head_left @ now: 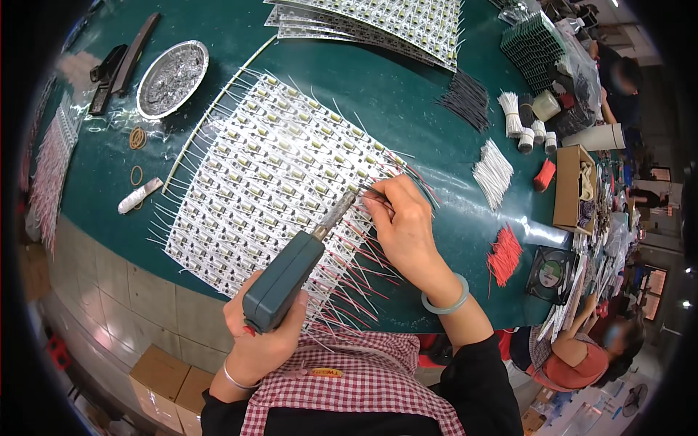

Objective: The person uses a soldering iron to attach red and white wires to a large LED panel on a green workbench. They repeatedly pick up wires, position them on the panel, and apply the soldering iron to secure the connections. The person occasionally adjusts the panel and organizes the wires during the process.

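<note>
My left hand (265,330) is wrapped round the dark green handle of a soldering gun (285,280). The gun's metal tip points away from me and reaches the right part of a white panel of small circuit boards (262,160). Beside that tip, my right hand (402,218) is closed in a pinch on a thin dark piece; whether it is a wire or a tweezer tip I cannot tell. Red and white wires (356,280) stick out along the panel's right and near edges. White wire ends line its left side.
More panels (378,25) are stacked at the far edge. Bundles of black wires (465,100), white wires (494,174) and red wires (503,254) lie right. A metal bowl (172,80) stands left, near a white-wrapped roll (139,196). A cardboard box (576,189) and co-workers are further right.
</note>
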Motion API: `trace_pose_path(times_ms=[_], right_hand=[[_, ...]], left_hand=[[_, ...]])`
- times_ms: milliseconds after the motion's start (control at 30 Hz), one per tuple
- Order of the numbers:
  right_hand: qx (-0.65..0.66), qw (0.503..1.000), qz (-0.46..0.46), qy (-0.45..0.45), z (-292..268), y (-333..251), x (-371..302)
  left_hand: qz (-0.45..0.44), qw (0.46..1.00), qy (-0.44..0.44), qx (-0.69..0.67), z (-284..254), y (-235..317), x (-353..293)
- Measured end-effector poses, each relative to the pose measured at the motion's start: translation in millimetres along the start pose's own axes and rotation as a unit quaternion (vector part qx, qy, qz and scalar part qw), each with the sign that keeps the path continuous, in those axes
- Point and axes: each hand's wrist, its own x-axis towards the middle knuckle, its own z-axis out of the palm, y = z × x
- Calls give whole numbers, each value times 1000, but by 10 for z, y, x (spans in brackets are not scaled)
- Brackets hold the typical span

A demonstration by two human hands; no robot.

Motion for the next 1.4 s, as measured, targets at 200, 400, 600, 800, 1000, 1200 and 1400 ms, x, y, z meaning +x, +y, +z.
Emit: trace_pose_path(times_ms=[200, 400, 600, 800, 1000, 1200, 1400], right_hand=[[4, 1000, -4, -7, 9, -6, -12], [-16, 1000, -19, -4, 7, -29, -3], [-26, 999, -25, 2, 24, -18, -7], [-34, 999, -23, -2, 30, -37, -5], [-35, 999, -14, -7, 16, -36, -5], [-32, 999, -17, 1, 7, -17, -9], [-8, 1000, -1, -22, -38, -37, 17]], left_hand=[[26, 999, -20, 36, 6, -9, 24], [41, 997, -26, 53, 16, -45, 28], [15, 999, -25, 45, 33, -43, 13], [31, 997, -16, 65, 17, -26, 15], [89, 972, 92, 198, -199, -14, -10], [122, 913, 355, 158, -505, 300, 439], [85, 924, 352, 124, -1042, 136, 1062]])
